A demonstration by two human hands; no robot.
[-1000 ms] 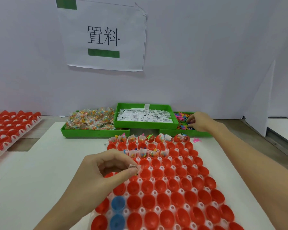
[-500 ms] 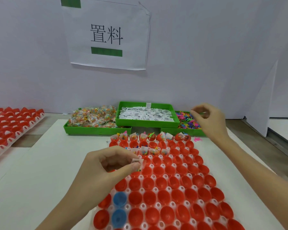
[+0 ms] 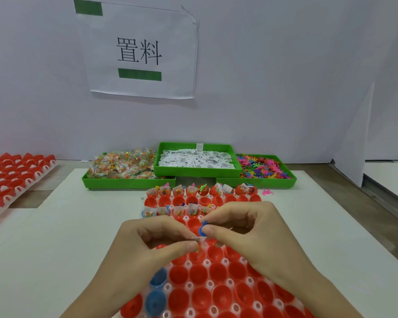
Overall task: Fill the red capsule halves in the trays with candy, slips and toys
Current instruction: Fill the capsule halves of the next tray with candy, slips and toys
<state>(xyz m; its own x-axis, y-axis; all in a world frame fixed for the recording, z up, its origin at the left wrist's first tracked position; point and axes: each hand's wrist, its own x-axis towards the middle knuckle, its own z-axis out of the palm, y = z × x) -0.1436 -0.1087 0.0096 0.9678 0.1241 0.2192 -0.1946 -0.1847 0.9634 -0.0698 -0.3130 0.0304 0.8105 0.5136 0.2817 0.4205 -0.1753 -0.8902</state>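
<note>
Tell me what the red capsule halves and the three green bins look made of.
Red capsule halves: likely moulded plastic, smooth and semi-glossy, with soft highlights inside the cups. Green bins: also plastic by the look, opaque, slightly shiny, with thick moulded rims and small feet.

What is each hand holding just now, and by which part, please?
Left hand pinches a candy packet by its top edge; right hand pinches a blue toy, grip point hidden.
</note>
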